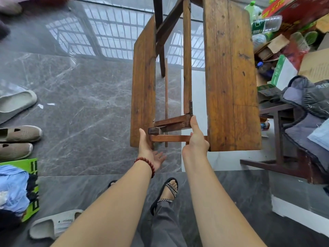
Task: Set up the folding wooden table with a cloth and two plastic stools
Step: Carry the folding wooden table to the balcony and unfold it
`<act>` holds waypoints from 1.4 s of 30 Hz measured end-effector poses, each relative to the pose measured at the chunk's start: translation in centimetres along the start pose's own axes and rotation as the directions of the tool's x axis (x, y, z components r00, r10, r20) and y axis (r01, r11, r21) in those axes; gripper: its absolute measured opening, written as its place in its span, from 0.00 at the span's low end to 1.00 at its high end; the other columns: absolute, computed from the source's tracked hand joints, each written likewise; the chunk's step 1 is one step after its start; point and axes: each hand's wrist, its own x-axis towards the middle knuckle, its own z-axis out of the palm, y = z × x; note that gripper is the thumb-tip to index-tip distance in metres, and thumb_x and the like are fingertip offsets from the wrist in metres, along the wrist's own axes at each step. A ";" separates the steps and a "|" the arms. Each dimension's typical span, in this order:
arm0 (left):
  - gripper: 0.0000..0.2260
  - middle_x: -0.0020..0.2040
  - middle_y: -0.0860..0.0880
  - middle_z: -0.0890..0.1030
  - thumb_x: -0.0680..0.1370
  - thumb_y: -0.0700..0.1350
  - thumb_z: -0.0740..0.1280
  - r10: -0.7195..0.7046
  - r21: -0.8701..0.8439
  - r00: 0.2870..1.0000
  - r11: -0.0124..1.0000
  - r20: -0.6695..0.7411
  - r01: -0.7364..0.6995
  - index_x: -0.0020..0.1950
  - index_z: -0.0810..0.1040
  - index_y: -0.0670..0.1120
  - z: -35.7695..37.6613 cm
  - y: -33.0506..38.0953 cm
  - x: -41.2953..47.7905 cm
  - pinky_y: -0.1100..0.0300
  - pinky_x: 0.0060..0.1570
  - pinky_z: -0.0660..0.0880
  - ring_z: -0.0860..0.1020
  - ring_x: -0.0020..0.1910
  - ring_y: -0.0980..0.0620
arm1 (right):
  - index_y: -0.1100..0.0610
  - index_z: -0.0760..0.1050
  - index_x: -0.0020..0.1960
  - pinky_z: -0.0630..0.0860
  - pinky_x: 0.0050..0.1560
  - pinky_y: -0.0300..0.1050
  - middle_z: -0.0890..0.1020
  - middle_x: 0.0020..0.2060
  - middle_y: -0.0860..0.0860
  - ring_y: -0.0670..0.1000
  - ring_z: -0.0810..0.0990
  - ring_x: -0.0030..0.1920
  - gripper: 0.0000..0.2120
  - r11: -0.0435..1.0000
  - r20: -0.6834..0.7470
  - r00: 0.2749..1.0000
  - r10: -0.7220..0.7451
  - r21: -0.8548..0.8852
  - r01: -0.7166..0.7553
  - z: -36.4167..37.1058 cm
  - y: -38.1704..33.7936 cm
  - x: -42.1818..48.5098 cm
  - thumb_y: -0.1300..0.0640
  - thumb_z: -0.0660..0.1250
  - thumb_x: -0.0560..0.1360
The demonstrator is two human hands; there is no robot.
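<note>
Head view: one brown folding wooden table (pixel 229 77) stands half unfolded on the grey marble floor (pixel 89 104), dead ahead of the person. It has two worktop boards, both hanging near vertical: a narrow left board (pixel 142 86) and a wide right board (pixel 231 113), with the leg frame and cross rails in the gap between them. Two hands are in view, apart. The right hand (pixel 195 139) is wrapped round a thin cross rail (pixel 170 139) with the thumb up against the frame. The left hand (pixel 149 152) has its palm open and fingers straight at the near bottom corner of the left board; can't tell if it touches. There is one red bead bracelet (pixel 145 162) on the left wrist. Footwear on the floor at left: two pale grey slippers (pixel 16 102), two beige mesh shoes (pixel 19 133). One black strap sandal (pixel 168 191) shows fully on a foot, a second barely. The wide board's outer edge sits just beside one dark wooden chair (pixel 277 132) carrying a dark padded jacket (pixel 306 97), with a heap of cardboard boxes and plastic bottles (pixel 267 24) behind. A wide run of floor lies between the left board and the shoes. One green bag (pixel 33 184) of clothes sits at the near left.
</note>
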 end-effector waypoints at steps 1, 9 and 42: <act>0.50 0.76 0.35 0.52 0.68 0.74 0.58 0.001 -0.003 1.000 1.000 0.014 -0.001 0.78 0.48 0.42 0.2 0.2 0.3 0.46 0.72 0.58 0.55 0.75 0.38 | 0.59 0.65 0.68 0.62 0.70 0.52 0.73 0.66 0.53 0.52 0.70 0.67 0.41 1.000 0.004 1.000 -0.006 0.012 0.006 0.0 0.1 0.2 0.46 0.79 0.62; 0.36 0.60 0.46 0.75 0.72 0.71 0.55 0.166 -0.019 0.983 0.986 0.076 -0.165 0.69 0.69 0.47 0.5 0.4 1.6 0.55 0.57 0.70 0.74 0.59 0.47 | 0.57 0.61 0.72 0.64 0.69 0.50 0.71 0.67 0.51 0.50 0.70 0.65 0.43 1.000 0.051 0.999 -0.006 0.024 0.005 -0.1 0.2 0.4 0.46 0.77 0.64; 0.43 0.67 0.50 0.64 0.53 0.59 0.80 0.322 -0.170 0.934 0.923 -0.153 -0.345 0.60 0.62 0.51 -1.9 3.1 -1.5 0.46 0.69 0.64 0.66 0.68 0.43 | 0.58 0.62 0.69 0.67 0.68 0.52 0.70 0.66 0.53 0.57 0.69 0.67 0.39 0.999 -0.062 0.998 0.028 -0.029 -0.030 1.7 0.0 -3.1 0.42 0.74 0.67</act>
